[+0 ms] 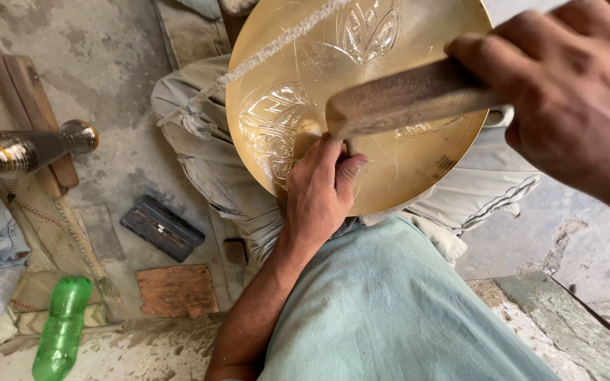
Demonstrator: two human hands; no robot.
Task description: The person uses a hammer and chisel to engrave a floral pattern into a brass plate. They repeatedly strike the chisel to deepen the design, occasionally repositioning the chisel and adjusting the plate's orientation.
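Right hand [573, 106] nearest camera, fingers clenched on worn wooden mallet [404, 99]. Left hand [319, 190] fingers pinch thin punch against round engraved brass plate [319, 56] resting on lap. Keep punch steady, strike squarely, plate braced at lower rim.

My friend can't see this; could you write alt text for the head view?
A left hand rests on a round engraved brass plate on the person's lap, while the right hand holds a wooden mallet over it. A green bottle lies on the floor.
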